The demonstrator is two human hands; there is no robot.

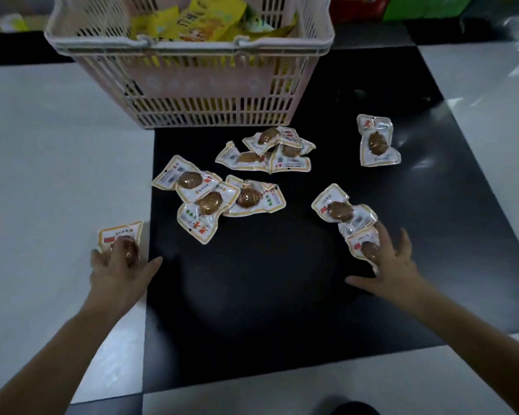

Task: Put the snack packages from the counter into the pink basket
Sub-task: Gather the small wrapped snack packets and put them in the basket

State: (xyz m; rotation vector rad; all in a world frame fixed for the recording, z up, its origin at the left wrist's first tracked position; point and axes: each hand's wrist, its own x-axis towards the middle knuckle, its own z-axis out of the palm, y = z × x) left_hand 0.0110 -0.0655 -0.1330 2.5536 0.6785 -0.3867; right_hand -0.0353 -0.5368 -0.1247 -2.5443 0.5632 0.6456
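The pink basket point(192, 94) stands at the far middle of the counter and holds yellow snack bags point(192, 22). Several small white-and-orange snack packages lie in front of it: a pile point(267, 151) close to the basket, a group point(210, 199) left of centre, one alone point(376, 142) at the right. My left hand point(120, 271) rests its fingers on a package point(117, 235) at the left, on the white part of the counter. My right hand point(393, 265) has its fingers on a package point(361, 242) next to another package point(339, 209).
The counter has a black square panel point(282, 295) with white surfaces point(42, 145) on either side. Red and green packaging point(402, 7) sits behind the basket at the far right. A dark object point(354, 407) shows at the bottom edge.
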